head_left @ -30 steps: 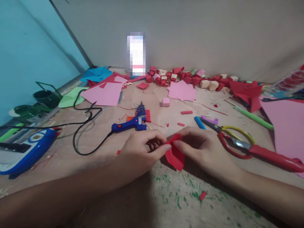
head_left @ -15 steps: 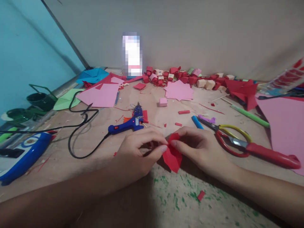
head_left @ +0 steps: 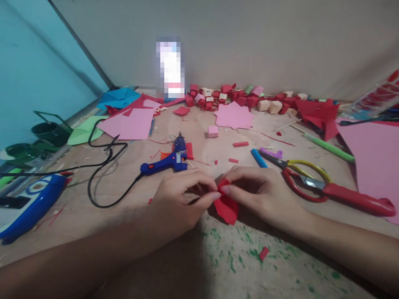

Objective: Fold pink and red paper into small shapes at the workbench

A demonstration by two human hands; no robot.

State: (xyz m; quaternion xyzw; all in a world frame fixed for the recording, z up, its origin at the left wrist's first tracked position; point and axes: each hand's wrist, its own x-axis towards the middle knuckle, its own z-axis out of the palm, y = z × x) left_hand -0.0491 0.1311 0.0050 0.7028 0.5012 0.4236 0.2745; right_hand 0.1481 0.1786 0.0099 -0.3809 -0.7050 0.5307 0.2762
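Note:
Between my two hands is a piece of red paper (head_left: 227, 209), its lower part hanging down over the table. My left hand (head_left: 183, 199) pinches its upper left edge between thumb and fingertips. The thumb and fingers of my right hand (head_left: 262, 193) are closed on the upper right edge, close beside the left fingertips. The exact fold under the fingertips is hidden. Beyond my left hand lies a blue hot glue gun (head_left: 165, 161) with a black cord. Scissors (head_left: 307, 178) with red and yellow handles rest to the right of my right hand.
A pink paper cube (head_left: 213, 132) and small red strips (head_left: 241, 144) lie ahead of my hands. Pink sheets (head_left: 233, 115) and several small folded cubes (head_left: 274, 107) line the back near a lit phone (head_left: 171, 68). A blue-and-white object (head_left: 34, 203) sits at the left.
The upper part of the red paper has been bent down between the fingertips, so less of it stands above them. Both hands keep their pinch; the view has shifted slightly.

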